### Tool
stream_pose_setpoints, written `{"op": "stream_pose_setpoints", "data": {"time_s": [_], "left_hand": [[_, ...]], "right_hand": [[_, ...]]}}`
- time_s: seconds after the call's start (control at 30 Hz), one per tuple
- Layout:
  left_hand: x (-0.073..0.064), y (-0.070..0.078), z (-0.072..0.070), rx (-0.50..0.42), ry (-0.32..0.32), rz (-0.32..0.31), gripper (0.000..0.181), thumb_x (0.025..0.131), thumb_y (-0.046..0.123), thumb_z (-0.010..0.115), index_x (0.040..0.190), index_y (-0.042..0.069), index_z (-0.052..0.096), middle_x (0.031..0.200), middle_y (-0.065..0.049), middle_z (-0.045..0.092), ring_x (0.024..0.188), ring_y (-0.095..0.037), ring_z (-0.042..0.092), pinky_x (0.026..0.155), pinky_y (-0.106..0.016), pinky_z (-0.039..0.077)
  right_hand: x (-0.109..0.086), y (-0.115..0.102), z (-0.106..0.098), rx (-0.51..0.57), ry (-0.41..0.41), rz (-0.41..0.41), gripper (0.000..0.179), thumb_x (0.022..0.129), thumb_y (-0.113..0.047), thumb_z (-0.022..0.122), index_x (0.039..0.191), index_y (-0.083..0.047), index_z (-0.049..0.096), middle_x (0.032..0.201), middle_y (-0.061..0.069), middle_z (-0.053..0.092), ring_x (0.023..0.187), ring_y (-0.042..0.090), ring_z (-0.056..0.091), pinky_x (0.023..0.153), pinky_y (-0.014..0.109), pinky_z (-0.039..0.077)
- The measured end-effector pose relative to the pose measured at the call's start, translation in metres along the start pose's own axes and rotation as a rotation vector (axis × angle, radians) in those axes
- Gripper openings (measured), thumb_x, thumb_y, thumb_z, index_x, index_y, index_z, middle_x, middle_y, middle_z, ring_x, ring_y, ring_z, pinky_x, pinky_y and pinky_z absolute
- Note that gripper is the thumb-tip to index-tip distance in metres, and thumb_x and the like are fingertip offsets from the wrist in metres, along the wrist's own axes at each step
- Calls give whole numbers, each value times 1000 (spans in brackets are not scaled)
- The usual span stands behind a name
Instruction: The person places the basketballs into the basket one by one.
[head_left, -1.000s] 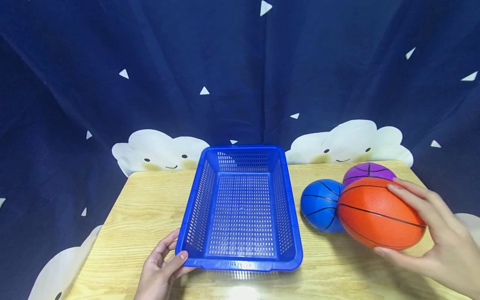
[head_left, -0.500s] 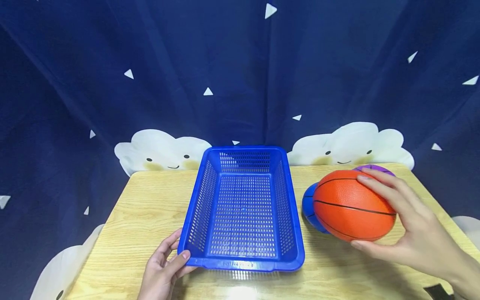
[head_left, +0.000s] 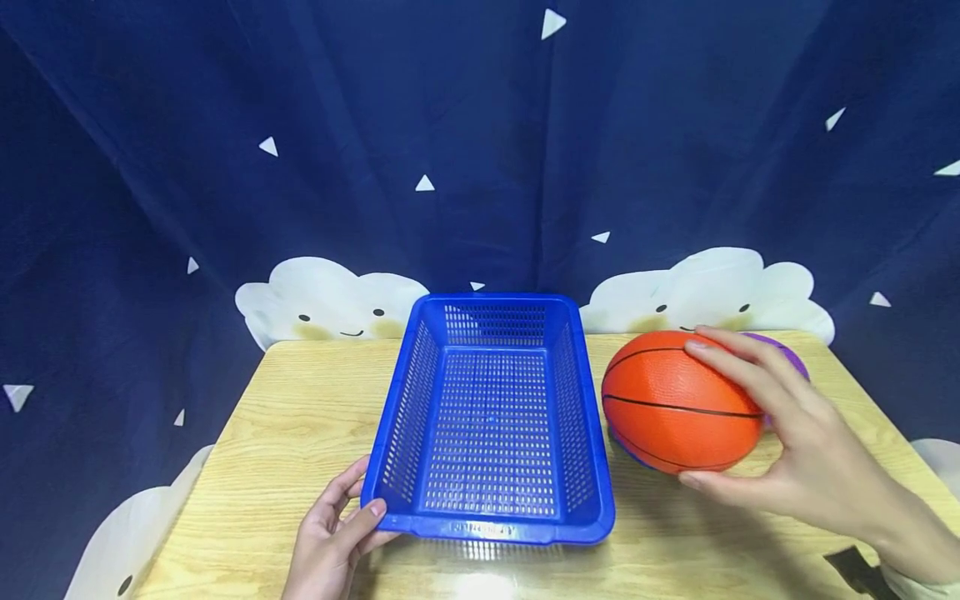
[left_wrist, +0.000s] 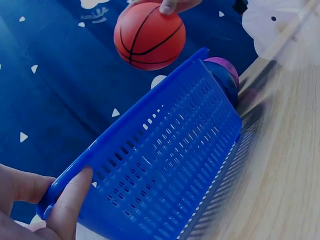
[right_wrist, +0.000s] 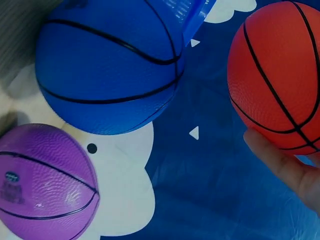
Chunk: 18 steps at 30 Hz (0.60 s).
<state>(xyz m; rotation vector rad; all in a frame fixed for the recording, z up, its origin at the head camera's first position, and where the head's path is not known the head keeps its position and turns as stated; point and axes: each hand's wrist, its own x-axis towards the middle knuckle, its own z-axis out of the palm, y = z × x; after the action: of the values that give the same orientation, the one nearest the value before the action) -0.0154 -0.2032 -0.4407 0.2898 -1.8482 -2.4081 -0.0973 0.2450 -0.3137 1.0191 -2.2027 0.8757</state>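
My right hand [head_left: 802, 450] holds an orange-red toy basketball [head_left: 675, 404] with black lines, thumb below and fingers over its top right. The ball is raised above the table, just right of a blue plastic basket [head_left: 495, 531] with slotted walls. My left hand [head_left: 333, 533] grips the basket's near left corner, thumb on the rim. Inside, the basket holds nothing. A blue ball [right_wrist: 110, 65] and a smaller purple ball [right_wrist: 47, 182] lie on the table to the basket's right. In the head view the raised ball covers most of the blue one, and the right hand partly hides the purple one.
The wooden table [head_left: 300, 417] ends at the back against a dark blue curtain [head_left: 480, 125] printed with white triangles and smiling clouds. A dark strap [head_left: 858, 571] sits at my right wrist.
My right hand has carried the orange-red basketball left and slightly up, from right of the blue ball to in front of it. My left hand keeps its grip on the basket corner.
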Motion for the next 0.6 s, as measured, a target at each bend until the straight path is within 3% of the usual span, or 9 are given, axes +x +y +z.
{"op": "stream_pose_setpoints", "data": {"time_s": [0.13, 0.27, 0.43, 0.6], "left_hand": [[-1, 0, 1, -12, 15, -6, 65, 98, -14, 63, 157, -19, 36, 123, -18, 50, 101, -24, 76, 89, -45, 70], [-1, 0, 1, -24, 16, -3, 63, 98, -14, 63, 156, -17, 39, 123, -18, 51, 101, -24, 75, 89, -45, 70], [-2, 0, 1, -41, 13, 7, 61, 98, -14, 63, 156, -16, 42, 123, -18, 52, 100, -25, 76, 88, -45, 70], [-2, 0, 3, -53, 9, 17, 61, 98, -15, 62, 156, -16, 42, 122, -18, 51, 99, -26, 76, 88, -46, 70]], "right_hand": [[7, 1, 3, 22, -28, -19, 101, 82, -70, 86, 148, 2, 63, 151, 24, 56, 139, 15, 52, 92, 7, 57], [13, 1, 8, 64, -51, -40, 100, 81, -65, 90, 149, 3, 61, 154, 25, 53, 139, 14, 54, 90, 10, 59], [21, 0, 13, 117, -75, -61, 99, 82, -60, 92, 151, 4, 59, 156, 27, 50, 139, 16, 55, 95, 13, 59], [29, -1, 18, 79, -80, -76, 99, 83, -65, 88, 151, 1, 60, 156, 24, 51, 141, 19, 53, 109, 9, 48]]}}
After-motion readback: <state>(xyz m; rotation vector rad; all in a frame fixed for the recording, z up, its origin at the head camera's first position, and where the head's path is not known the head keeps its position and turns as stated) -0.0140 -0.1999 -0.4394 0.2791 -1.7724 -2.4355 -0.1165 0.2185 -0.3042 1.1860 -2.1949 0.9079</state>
